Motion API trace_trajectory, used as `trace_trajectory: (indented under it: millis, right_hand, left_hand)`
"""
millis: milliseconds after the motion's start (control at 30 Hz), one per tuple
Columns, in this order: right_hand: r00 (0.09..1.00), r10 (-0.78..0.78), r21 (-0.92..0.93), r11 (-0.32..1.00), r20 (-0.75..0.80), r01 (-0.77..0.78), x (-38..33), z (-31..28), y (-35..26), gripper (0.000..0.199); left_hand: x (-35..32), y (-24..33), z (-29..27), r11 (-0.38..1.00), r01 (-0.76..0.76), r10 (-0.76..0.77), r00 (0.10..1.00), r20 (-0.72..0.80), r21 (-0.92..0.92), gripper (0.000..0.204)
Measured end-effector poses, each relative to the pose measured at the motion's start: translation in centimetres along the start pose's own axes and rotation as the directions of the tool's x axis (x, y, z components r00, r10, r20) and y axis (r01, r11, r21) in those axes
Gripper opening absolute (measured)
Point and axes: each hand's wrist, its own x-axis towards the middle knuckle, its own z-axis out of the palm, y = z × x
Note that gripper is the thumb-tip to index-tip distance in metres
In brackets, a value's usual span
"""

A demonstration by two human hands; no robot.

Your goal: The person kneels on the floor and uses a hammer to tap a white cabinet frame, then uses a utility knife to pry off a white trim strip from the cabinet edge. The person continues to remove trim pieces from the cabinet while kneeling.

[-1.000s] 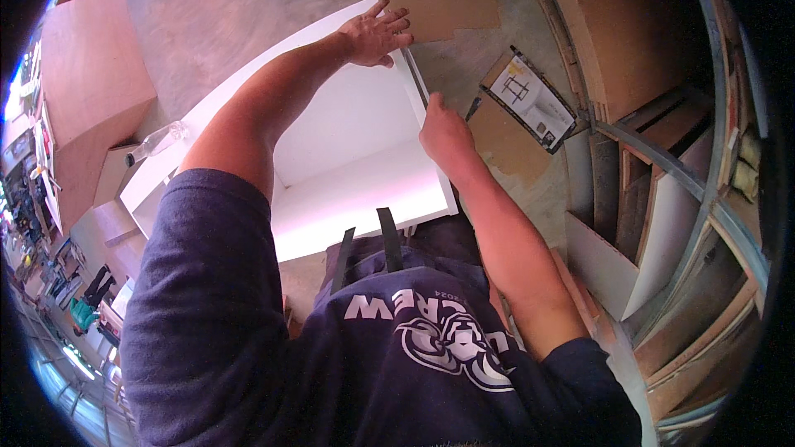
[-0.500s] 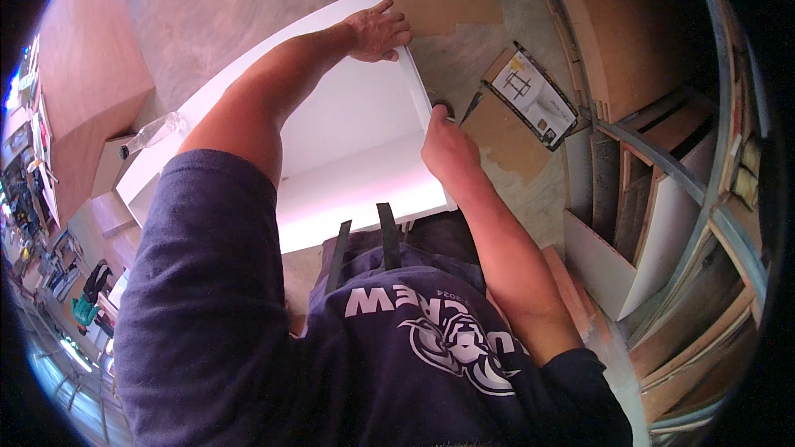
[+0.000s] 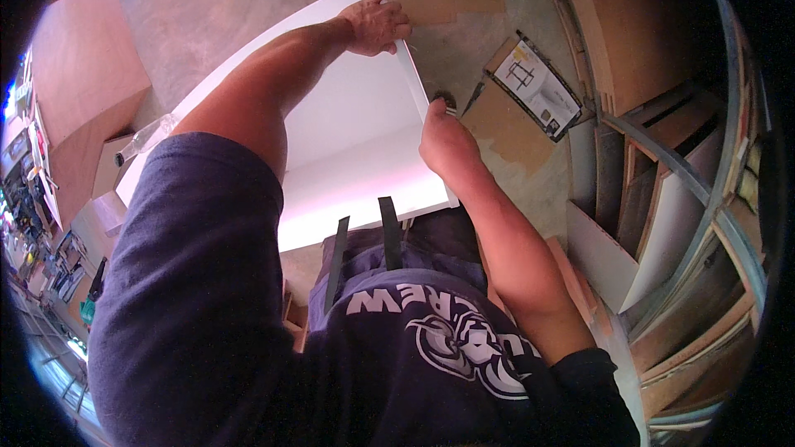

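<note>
A white, open-fronted box like a cabinet carcass (image 3: 348, 116) lies tilted before me, its inside facing up. My left hand (image 3: 377, 23) is closed over its far right corner, thumb on the inner side and fingers across the edge. Against the right side edge, my right hand (image 3: 447, 139) is curled into a fist. A dark round piece with a metallic band (image 3: 448, 105) shows just beyond its knuckles; what the fist holds is mostly hidden.
A flat printed carton (image 3: 538, 87) lies on brown cardboard (image 3: 513, 141) to the right. Sheets and boards stand in a rack (image 3: 662, 190) farther right. A clear bottle (image 3: 145, 139) is beside the box's left side, near a large wooden panel (image 3: 87, 74).
My right hand has shifted very slightly along the box's right edge, and more of the dark round piece shows. My left hand stays at the corner. The view has shifted a little.
</note>
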Motion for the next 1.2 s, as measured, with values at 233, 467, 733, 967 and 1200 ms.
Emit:
trace_trajectory:
  millis: [233, 467, 733, 967, 1200]
  right_hand:
    - [0.999, -0.023, 0.023, 0.999, -0.030, 0.023, 1.6, 2.9, 1.7, 0.056]
    - [0.999, -0.004, -0.007, 1.000, -0.041, 0.004, 2.9, 5.0, 3.3, 0.054]
    - [0.992, -0.013, 0.015, 1.000, -0.128, 0.015, 4.4, 6.7, 4.1, 0.033]
    - [0.969, -0.016, 0.005, 1.000, -0.248, 0.018, 0.4, 4.9, 4.7, 0.026]
    - [0.984, -0.022, -0.023, 1.000, -0.176, 0.018, -4.9, 4.8, 4.7, 0.028]
  left_hand:
    - [0.0, 0.0, 0.1, 0.999, -0.009, 0.010, 1.000, -0.014, 0.049, 0.037]
    - [0.2, 0.2, 0.8, 0.998, 0.015, -0.012, 0.999, -0.041, 0.068, 0.038]
    - [-0.2, 0.9, -0.8, 0.993, 0.104, -0.108, 0.992, 0.067, 0.058, 0.049]
    - [-0.6, 2.7, -2.1, 0.976, 0.151, -0.147, 0.988, -0.037, 0.158, 0.055]
    - [-0.5, 6.8, -0.7, 0.997, 0.009, -0.008, 1.000, 0.021, -0.076, 0.055]
